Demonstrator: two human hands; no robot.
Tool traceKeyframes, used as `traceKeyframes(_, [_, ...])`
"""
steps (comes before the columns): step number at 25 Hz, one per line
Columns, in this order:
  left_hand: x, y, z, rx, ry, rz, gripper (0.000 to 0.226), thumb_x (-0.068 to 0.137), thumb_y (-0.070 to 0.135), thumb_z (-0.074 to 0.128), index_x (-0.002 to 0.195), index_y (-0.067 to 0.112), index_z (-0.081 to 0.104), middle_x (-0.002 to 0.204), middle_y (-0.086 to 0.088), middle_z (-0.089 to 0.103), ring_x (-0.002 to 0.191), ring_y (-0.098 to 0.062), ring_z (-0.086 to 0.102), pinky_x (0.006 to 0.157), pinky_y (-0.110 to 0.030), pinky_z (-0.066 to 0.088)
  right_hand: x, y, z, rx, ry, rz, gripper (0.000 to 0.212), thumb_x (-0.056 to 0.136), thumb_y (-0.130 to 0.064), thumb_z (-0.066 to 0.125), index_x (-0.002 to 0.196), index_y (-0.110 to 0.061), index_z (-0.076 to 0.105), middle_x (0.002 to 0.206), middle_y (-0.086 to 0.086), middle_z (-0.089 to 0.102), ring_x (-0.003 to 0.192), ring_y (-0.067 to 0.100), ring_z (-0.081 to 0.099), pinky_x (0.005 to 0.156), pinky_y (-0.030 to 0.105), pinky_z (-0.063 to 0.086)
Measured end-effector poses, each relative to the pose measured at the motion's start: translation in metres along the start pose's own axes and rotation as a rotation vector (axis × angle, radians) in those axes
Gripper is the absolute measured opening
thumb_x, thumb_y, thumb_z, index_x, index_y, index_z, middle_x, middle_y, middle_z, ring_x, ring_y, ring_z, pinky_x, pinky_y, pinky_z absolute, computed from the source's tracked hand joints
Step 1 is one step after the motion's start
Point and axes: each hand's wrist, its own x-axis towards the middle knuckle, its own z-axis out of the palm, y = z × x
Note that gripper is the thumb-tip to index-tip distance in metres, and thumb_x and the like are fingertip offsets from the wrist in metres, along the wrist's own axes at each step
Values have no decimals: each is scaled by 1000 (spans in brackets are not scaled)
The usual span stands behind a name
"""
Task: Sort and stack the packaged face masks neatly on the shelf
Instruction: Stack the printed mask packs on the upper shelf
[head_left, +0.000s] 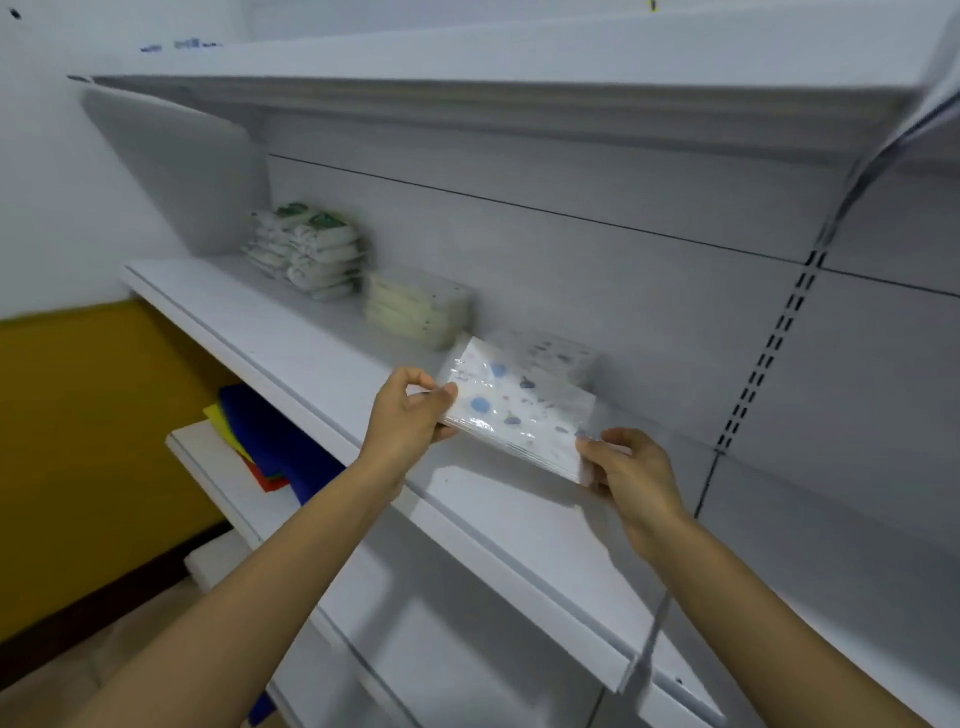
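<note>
Head view: the long white metal shelf (291, 332) runs away to the left. At its far end stands a leaning stack of green-and-white soft packs (306, 252), and just beside that a lower stack of cream flat packs (413, 309). Nearer, a clear-wrapped bundle of white masks printed with blue dots (514, 410) is held tilted over the shelf, in front of a similar printed pack (556, 356) lying by the back panel. The left hand (405, 415) pinches the bundle's left end and the right hand (634, 467) grips its near right corner, fingers clamped on the wrap. The slick film could let the layers slide apart if either pinch loosens. Set down at this tilt, the bundle would likely land askew or nudge the pack behind. Whether its far edge touches that pack or the shelf cannot be told. Motion blur smears the print, and the count of packs is unclear.
</note>
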Motion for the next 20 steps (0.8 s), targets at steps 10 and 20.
traceKeyframes(10, [210,8,31,155,-347,89,19,89,18,67,102,23,55,89,-3,57,73,-17,60,55,-23,54,124,-59,72,-144,362,-177,13,88,1,59,85,-11,64,76,1,58,64,13,57,52,18,55])
traceKeyframes(20, [305,-67,71,530,-608,498,25,90,37,57,103,20,71,100,-1,71,92,-17,64,80,-26,47,179,-16,74,-462,663,-94,16,88,-6,60,96,-9,73,84,6,66,79,19,60,64,22,43])
